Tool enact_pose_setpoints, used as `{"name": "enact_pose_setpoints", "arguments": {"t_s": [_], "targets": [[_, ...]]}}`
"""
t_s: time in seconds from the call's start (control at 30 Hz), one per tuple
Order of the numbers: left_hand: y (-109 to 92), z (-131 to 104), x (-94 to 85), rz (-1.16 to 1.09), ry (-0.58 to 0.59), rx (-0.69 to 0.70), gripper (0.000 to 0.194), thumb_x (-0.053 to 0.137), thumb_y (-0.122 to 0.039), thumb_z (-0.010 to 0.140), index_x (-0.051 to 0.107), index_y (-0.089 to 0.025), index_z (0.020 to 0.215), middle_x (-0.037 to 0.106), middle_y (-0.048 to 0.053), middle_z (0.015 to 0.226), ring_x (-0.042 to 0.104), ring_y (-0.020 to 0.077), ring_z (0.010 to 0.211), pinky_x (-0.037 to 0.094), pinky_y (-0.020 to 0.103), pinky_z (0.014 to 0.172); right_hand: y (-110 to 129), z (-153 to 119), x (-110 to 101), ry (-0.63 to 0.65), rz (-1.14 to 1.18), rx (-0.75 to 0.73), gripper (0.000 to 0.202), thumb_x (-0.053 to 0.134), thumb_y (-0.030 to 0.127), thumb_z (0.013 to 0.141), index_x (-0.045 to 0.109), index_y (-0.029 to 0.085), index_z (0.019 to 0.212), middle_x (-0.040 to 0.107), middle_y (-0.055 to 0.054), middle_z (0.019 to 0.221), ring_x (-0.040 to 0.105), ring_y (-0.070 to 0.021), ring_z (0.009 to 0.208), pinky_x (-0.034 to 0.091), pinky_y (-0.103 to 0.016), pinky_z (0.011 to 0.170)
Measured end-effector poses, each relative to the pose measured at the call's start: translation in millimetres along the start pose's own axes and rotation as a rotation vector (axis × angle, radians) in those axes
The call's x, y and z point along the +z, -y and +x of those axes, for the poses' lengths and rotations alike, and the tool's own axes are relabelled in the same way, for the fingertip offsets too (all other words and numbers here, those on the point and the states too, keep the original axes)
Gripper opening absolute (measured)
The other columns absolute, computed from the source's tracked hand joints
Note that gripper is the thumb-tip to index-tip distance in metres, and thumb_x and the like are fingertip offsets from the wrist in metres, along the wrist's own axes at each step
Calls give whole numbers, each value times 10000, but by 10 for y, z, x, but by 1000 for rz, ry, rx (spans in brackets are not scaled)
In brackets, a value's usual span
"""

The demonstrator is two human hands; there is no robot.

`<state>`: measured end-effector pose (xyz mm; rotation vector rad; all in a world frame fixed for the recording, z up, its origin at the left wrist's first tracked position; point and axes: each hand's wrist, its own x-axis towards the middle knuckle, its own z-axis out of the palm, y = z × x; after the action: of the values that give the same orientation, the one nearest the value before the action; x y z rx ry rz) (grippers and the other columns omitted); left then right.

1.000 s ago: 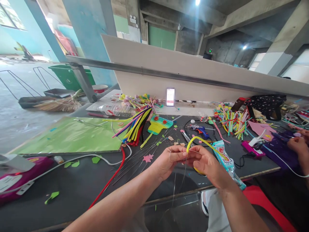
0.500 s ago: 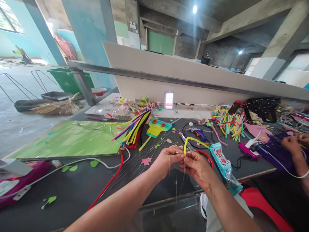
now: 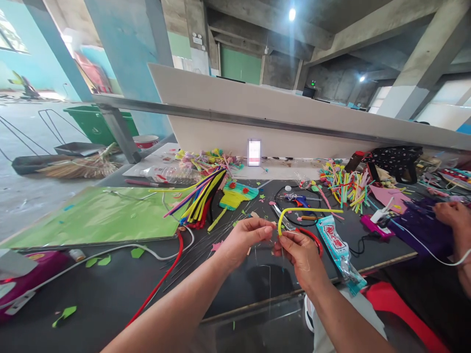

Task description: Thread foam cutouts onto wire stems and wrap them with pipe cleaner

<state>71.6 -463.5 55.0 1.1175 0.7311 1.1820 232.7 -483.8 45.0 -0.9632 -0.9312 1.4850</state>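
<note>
My right hand [image 3: 299, 247] pinches the lower end of a yellow pipe cleaner [image 3: 307, 211], which rises, bends and runs off to the right above the table. To its left, a small gap away, is my left hand [image 3: 253, 235] with thumb and fingertips pressed together; what they hold, if anything, is too small to name. A thin clear thread [image 3: 270, 284] hangs below and between the hands. Behind them lie a yellow and teal fuzzy piece with red flowers [image 3: 237, 194], a bundle of coloured pipe cleaners [image 3: 202, 203] and a blue glue gun [image 3: 302, 201].
A green sheet [image 3: 91, 215] covers the table's left part. A red cord [image 3: 162, 277] crosses near my left forearm. A teal packet [image 3: 336, 245] lies right of my right hand. At the far right, another person's hand [image 3: 452, 214] is over purple material [image 3: 419, 225].
My left hand has moved left, away from my right hand. The yellow pipe cleaner's free end now reaches farther right. The view has shifted slightly.
</note>
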Motion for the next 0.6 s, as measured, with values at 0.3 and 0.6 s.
{"name": "enact_pose_setpoints", "arguments": {"t_s": [0.3,0.6], "targets": [[28,13,57,124,-85,33,166,732,-303,665,708,-141,693,614,13,625,469,84,555,365,202,542,-27,17,-11,89,93,42,218,759,331,664,670,170,783,664,-11,646,602,-155,590,472,-294,614],[99,-24,47,509,-184,253,170,681,-284,715,753,-234,861,714,39,814,606,169,738,438,240,700,-27,13,-17,130,203,19,143,726,273,712,665,172,794,651,-1,651,601,-128,609,481,-272,636]]}}
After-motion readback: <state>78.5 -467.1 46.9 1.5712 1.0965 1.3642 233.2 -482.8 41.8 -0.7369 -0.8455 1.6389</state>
